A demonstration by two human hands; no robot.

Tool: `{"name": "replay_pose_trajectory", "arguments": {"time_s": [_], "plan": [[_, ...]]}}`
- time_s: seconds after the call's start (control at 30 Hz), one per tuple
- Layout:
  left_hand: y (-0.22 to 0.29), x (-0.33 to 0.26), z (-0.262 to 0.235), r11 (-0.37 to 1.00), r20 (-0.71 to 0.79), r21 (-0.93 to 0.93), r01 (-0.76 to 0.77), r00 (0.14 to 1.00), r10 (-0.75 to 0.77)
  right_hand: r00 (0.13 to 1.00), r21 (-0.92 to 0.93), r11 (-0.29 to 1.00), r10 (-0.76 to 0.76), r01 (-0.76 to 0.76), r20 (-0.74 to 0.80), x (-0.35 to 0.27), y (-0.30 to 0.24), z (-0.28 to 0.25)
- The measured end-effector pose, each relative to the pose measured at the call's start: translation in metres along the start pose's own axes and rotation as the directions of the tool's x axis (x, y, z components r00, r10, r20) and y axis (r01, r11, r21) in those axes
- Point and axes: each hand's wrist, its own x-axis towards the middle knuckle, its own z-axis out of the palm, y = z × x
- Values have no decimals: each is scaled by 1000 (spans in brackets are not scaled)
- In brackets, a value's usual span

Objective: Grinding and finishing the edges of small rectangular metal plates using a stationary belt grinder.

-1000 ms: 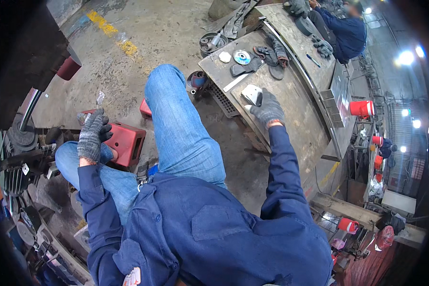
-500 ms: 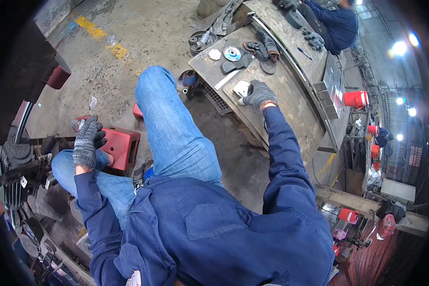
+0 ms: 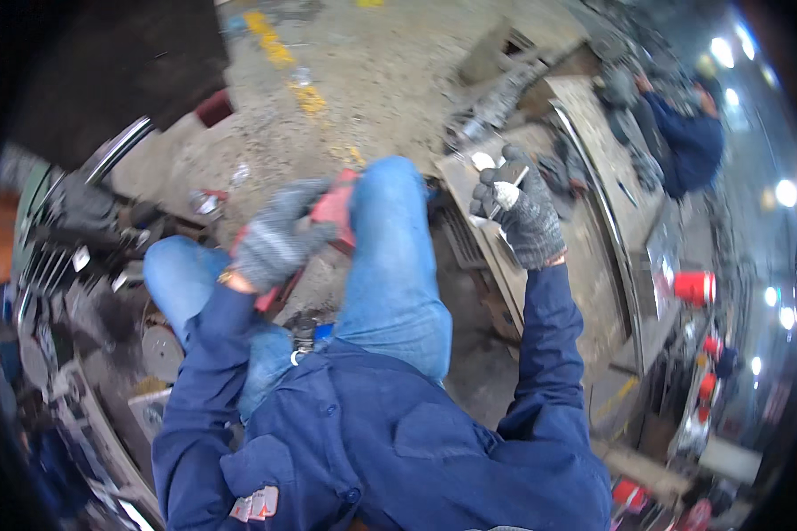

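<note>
My right hand, in a grey knit glove with dark fingers, is raised over the near-left part of the workbench. Its fingers are closed around a small white object, whose kind I cannot make out. A flat greyish piece shows at the fingertips. My left hand, gloved alike and blurred by motion, hovers in front of a red plastic stool, with fingers stretched out and nothing visible in it. Behind the right hand lies a white round piece on the bench.
Dark gloves lie on the bench, near a raised metal edge. Another person in dark blue sits beyond it. Metal machinery crowds the left. A red container stands at the right. Yellow markings cross the concrete floor.
My right hand has lifted off the bench with the white object and come up nearer. My left hand has moved right, from beside my knee to before the stool. The whole view has turned.
</note>
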Motion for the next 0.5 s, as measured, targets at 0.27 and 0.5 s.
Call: {"name": "replay_pose_trajectory", "arguments": {"time_s": [0.27,0.5], "plan": [[-45,47,-16,981,-259,87,-176,946,193,910,309,868,308,-388,277,116,81,190],[-148,56,-91,676,-41,-605,421,832,-554,763,-340,819,563,-462,318,174,152,266]]}}
